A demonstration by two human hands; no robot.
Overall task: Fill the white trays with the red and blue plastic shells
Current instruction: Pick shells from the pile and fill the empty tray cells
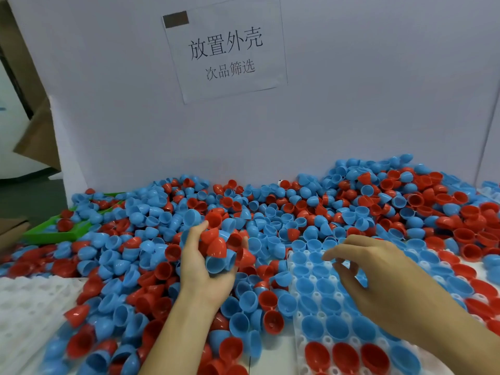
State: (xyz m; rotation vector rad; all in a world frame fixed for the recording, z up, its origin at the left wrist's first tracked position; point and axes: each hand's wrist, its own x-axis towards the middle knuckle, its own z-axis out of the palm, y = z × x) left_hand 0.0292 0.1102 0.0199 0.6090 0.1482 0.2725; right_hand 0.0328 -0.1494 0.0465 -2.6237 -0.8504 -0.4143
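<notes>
A big loose heap of red and blue plastic shells [270, 209] covers the table. My left hand [203, 263] is palm up over the heap, cupping a handful of red and blue shells [219, 247]. At the right lies a white tray [322, 315] with shells seated in its holes, blue ones in the upper rows and red ones in the nearest row [346, 357]. My right hand [378, 277] hovers over this tray with fingers loosely curled, thumb and fingertips close together; no shell is visible between them. Another white tray [29, 307] lies at the left front.
A white board [351, 104] with a paper sign [227, 50] stands behind the heap. A green bin [46, 231] holding a few shells sits at the left edge. Brown cardboard [35, 136] leans at the far left.
</notes>
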